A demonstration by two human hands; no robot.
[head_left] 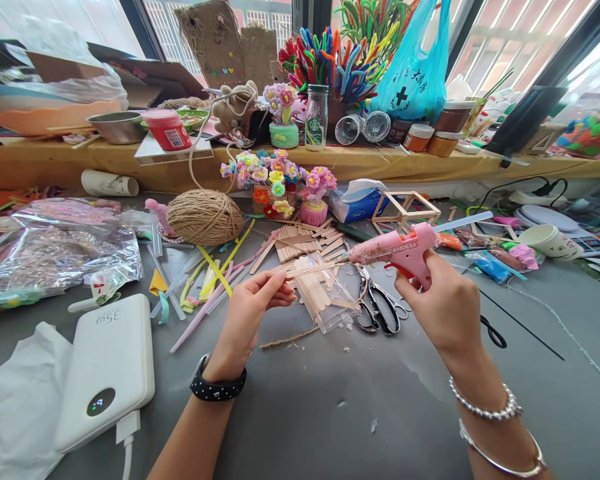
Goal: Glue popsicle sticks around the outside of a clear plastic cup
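Pinched between the fingers of my left hand (pixel 260 303) is a thin wooden craft stick (pixel 313 268), held level and pointing right. My right hand (pixel 443 303) grips a pink hot glue gun (pixel 397 253), its nozzle at the stick's right end; whether they touch I cannot tell. A clear glue stick (pixel 464 221) juts from the back of the gun. Below the held stick lie loose craft sticks (pixel 316 293) on a clear plastic case (pixel 337 317). Black-handled scissors (pixel 380 308) rest just under the gun's nozzle.
A ball of twine (pixel 205 217), pipe-cleaner flowers (pixel 275 175) and a wooden stick frame (pixel 406 212) stand farther back. On the left are a white power bank (pixel 107 363) with a cable and a plastic bag (pixel 60 250). A crowded ledge (pixel 180 163) runs along the windows.
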